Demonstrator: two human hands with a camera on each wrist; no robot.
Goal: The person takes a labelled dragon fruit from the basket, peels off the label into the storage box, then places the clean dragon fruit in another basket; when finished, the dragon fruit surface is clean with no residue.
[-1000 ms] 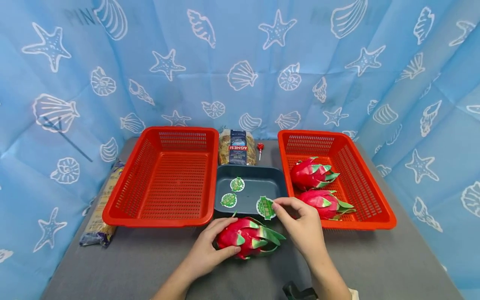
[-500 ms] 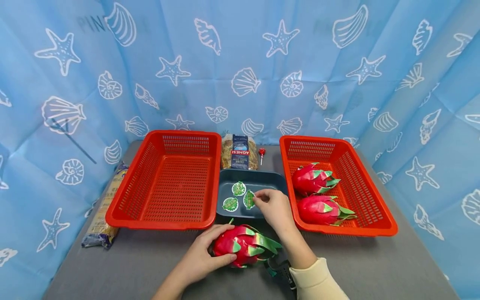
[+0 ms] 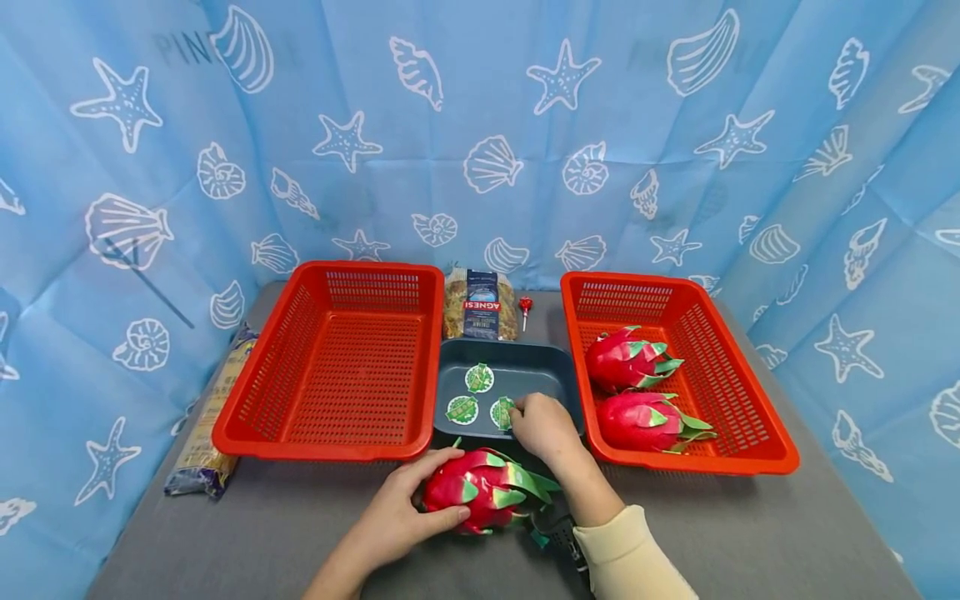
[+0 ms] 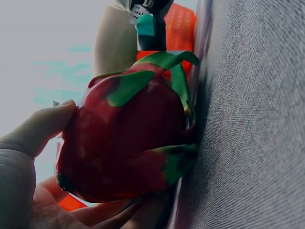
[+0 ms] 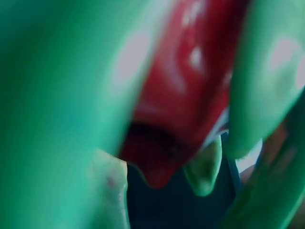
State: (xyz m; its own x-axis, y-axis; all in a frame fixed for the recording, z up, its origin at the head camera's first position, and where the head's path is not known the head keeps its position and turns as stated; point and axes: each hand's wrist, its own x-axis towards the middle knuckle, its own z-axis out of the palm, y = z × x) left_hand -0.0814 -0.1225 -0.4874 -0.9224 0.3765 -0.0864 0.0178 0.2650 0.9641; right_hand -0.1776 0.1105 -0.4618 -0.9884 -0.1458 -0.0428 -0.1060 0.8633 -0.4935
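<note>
My left hand [image 3: 401, 508] grips a red dragon fruit [image 3: 480, 492] with green-tipped scales on the table in front of a dark tray [image 3: 540, 367]. In the left wrist view, the thumb is on one side of this dragon fruit [image 4: 124, 138] and the fingers lie beneath it. At the tray's near right part, my right hand [image 3: 547, 427] pinches the edge of a round green-and-white sticker [image 3: 501, 413], low at the tray floor. Two similar stickers lie in the tray, one farther back [image 3: 479, 378] and one at the left [image 3: 462, 410]. Blurred green scales fill much of the right wrist view.
A red basket [image 3: 225, 429] stands left of the tray. Another red basket [image 3: 750, 400] on the right holds two dragon fruits [image 3: 648, 421]. Behind the tray are an AGNESI pasta bag [image 3: 480, 308] and a red lollipop [image 3: 526, 305]. A long pasta pack [image 3: 206, 442] lies far left.
My right hand has carried the sticker leftward from the tray's front right corner and lowered it beside the other two. The left hand keeps its grip on the dragon fruit.
</note>
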